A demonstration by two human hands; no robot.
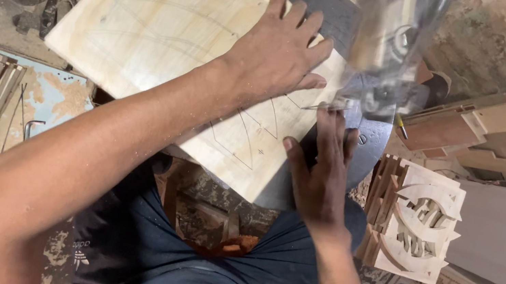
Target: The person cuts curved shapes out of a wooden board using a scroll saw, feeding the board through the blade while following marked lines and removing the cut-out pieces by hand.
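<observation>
Head view: left hand (275, 56) and right hand (321, 168), fingers spread, press wooden board (164, 15).

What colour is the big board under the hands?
Pale yellowish wood with thin pencil lines; the wooden board shows best in the head view.

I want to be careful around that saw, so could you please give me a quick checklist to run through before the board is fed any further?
1. Left hand flat on the pale square wooden board: ok.
2. Right hand pressing the board's near edge: ok.
3. Fingers clear of the thin saw blade: not ok, the right fingertips lie close beside it.
4. Pencilled cutting lines visible: ok.
5. Board resting flat on the grey metal saw table: cannot tell, the board covers it.
6. Blurred saw arm at rest: cannot tell.
</observation>
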